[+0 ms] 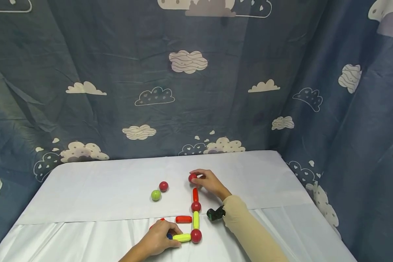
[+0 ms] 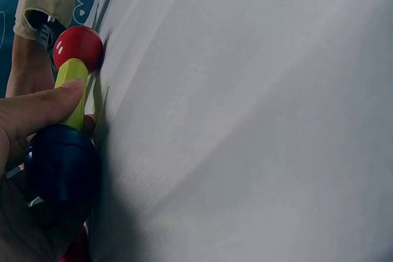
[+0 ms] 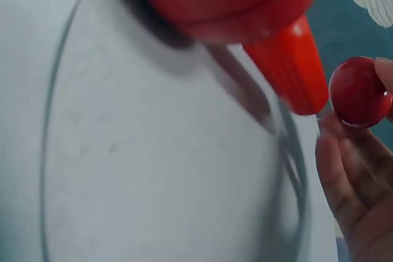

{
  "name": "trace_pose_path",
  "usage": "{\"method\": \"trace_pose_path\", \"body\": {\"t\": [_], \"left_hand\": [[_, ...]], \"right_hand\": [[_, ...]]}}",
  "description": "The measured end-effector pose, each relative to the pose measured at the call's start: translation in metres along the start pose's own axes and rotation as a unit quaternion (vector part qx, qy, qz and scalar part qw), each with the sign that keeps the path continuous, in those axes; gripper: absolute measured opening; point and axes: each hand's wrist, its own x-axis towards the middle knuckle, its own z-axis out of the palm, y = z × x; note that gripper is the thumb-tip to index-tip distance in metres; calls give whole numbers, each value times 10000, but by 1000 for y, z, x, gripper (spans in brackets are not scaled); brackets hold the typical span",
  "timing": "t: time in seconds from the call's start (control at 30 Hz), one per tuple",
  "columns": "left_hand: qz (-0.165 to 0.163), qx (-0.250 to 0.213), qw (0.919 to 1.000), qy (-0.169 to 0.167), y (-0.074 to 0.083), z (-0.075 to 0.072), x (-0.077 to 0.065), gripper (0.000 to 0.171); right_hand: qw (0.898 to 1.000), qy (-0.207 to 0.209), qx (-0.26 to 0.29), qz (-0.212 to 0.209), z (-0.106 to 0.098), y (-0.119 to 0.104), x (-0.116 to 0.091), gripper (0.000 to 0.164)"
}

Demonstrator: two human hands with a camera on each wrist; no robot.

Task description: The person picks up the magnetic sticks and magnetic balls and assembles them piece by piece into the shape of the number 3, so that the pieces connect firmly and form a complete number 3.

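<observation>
My right hand (image 1: pixel 209 182) pinches a red ball (image 1: pixel 192 178) between thumb and fingers, just past the far end of a red rod (image 1: pixel 195 195). That rod runs from a second red ball (image 1: pixel 195 207), which a yellow-green rod (image 1: pixel 196 220) links to a nearer red ball (image 1: pixel 196 235). In the left wrist view, my left hand (image 2: pixel 37 115) grips another yellow-green rod (image 2: pixel 73 72) joining a red ball (image 2: pixel 78 48) and a dark blue ball (image 2: pixel 62 162). From the head view, the left hand (image 1: pixel 160 236) mostly covers the blue ball (image 1: pixel 169 236).
A loose red ball (image 1: pixel 163 186) and a green ball (image 1: pixel 155 195) lie on the white-covered table (image 1: pixel 101 193). One red rod (image 1: pixel 183 219) lies beside the chain, close to the left hand. A dark blue cloud-patterned curtain (image 1: pixel 118 65) hangs behind the table.
</observation>
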Motion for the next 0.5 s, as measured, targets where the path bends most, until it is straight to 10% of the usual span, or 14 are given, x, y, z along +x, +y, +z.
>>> {"method": "trace_pose_path", "body": {"t": [0.5], "left_hand": [[70,18,10000,16,-1,0,1,22]], "right_hand": [[9979,122,-514,372,2,11,-3,26]]}}
